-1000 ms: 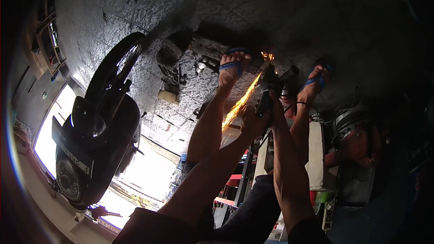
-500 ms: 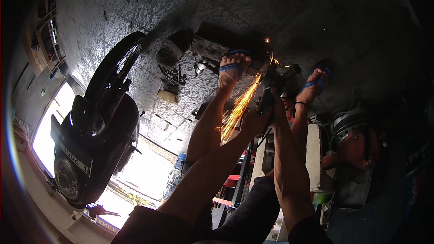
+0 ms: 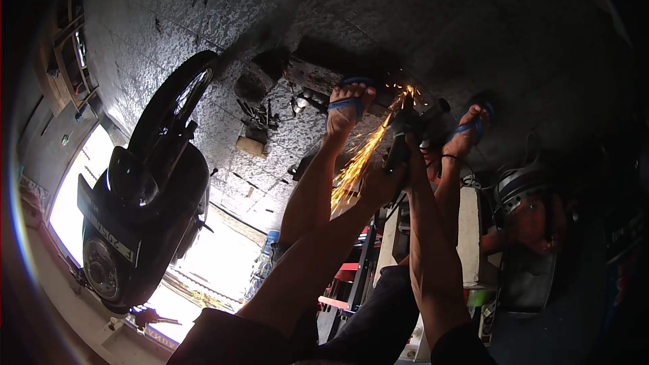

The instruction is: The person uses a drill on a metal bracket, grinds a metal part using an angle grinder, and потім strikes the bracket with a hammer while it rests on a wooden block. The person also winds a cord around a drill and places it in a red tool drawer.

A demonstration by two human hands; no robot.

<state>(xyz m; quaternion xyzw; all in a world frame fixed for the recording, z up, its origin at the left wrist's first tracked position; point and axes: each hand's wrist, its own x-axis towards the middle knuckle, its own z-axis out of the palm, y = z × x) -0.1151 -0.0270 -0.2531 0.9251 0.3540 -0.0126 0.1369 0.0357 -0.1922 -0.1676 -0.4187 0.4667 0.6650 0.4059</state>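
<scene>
Both hands, left hand (image 3: pixel 380 186) and right hand (image 3: pixel 414 152), fingers wrapped round dark angle grinder (image 3: pixel 405 128), its long axis toward 12 o'clock, orange sparks (image 3: pixel 355 169) spraying to 7 o'clock.

There is one view, from a wide fisheye camera worn on the person's head, looking steeply down and forward over the person's own arms. The forearms rise from the lower edge toward the frame's centre, where the left hand (image 3: pixel 382 182) and right hand (image 3: pixel 414 152) sit close to the lens at arm's length. The concrete floor (image 3: pixel 419 20) fills the upper half and curves toward the rim. A motorcycle (image 3: pixel 145 189) bends along the left edge, and bright daylight shows at lower left.
</scene>
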